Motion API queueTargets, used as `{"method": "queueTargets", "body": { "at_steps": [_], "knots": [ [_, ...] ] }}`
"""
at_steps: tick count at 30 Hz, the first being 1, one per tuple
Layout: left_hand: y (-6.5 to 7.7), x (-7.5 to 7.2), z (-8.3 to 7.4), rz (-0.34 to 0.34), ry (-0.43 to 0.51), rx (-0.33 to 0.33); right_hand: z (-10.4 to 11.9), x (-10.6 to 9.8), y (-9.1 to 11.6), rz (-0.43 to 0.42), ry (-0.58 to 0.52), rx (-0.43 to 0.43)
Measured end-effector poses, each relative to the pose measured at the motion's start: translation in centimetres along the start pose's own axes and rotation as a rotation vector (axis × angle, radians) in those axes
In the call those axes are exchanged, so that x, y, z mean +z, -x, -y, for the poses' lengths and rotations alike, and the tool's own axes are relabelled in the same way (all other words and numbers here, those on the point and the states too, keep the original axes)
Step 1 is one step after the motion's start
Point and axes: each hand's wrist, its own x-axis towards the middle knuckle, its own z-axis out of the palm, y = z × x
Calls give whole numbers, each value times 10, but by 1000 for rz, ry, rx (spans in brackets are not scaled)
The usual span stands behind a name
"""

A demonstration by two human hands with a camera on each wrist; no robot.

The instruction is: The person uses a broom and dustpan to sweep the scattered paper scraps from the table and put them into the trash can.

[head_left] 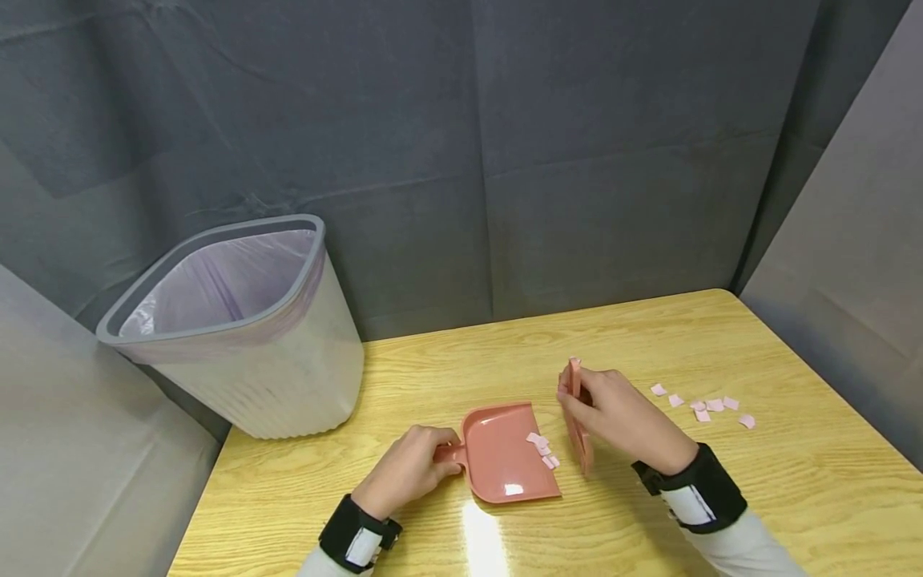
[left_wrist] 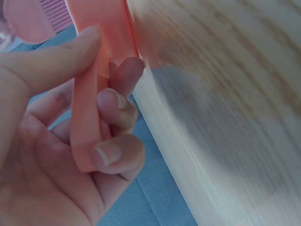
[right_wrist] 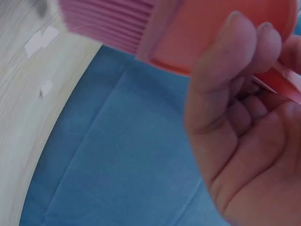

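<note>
A coral-pink dustpan [head_left: 501,461] lies on the table with its open edge facing right. My left hand [head_left: 413,469] grips its short handle [left_wrist: 87,117], fingers curled underneath and thumb on top. Several small pink paper scraps [head_left: 542,450] sit inside the pan near its open edge. Just right of the dustpan, my right hand [head_left: 623,413] holds a matching coral hand brush [head_left: 579,425] on its edge. Pink bristles [right_wrist: 108,21] show in the right wrist view. More pale pink paper scraps [head_left: 714,405] are scattered on the table right of that hand.
At the left stands a white waste bin [head_left: 288,373] with a grey rim and a clear liner, taller than the dustpan. The wooden table [head_left: 433,365] reaches back to a dark grey cloth wall [head_left: 404,160]. Lighter cloth panels flank both sides.
</note>
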Motion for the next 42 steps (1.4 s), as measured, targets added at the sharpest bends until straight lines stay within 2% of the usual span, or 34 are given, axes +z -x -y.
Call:
{"method": "queueTargets", "body": {
  "at_steps": [3, 6, 15, 22, 25, 31, 36, 42],
  "knots": [
    [0, 0, 0, 3, 5, 1, -4, 5, -1, 11, 44, 28],
    [-1, -1, 0, 3, 11, 5, -5, 12, -3, 34, 38, 30],
    [0, 0, 0, 12, 21, -4, 2, 32, -6, 98, -117, -25],
    [-1, 0, 1, 13, 25, -1, 8, 27, -5, 100, -170, -41],
    [-1, 0, 1, 11, 28, 1, 9, 18, -3, 66, -199, -48],
    [-2, 0, 2, 9, 24, -5, 4, 1, -3, -36, -80, -29],
    [-2, 0, 1, 9, 19, -12, -3, 3, -1, 11, -10, 40],
    [-1, 1, 1, 13, 19, -24, -5, 22, -3, 62, -62, 26]
  ]
}}
